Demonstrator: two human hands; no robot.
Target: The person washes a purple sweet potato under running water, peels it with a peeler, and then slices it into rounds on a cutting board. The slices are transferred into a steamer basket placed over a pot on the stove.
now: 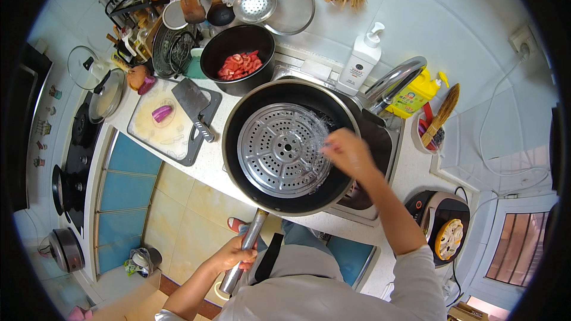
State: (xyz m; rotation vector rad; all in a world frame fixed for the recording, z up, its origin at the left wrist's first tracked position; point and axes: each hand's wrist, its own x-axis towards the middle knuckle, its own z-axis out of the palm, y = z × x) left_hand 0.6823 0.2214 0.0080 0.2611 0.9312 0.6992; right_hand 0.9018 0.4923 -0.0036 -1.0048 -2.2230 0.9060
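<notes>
A large dark wok (348,187) is held over the counter's edge and partly over the sink. Inside it lies a round perforated metal steamer rack (285,149), with water splashing at the rack's right side. My left hand (234,254) is closed around the wok's metal handle (255,232). Above the right part of the rack is my right hand (345,151), blurred, with its fingers drawn together by the splash. Whether those fingers hold anything cannot be told.
Left of the wok, a cleaver (192,98) and a piece of red onion (162,113) lie on a cutting board (138,120). Behind stands a black pot (207,60) with cut tomatoes (241,66). A faucet (397,82), a white pump bottle (359,64) and a yellow jug (412,96) stand behind the sink (395,160).
</notes>
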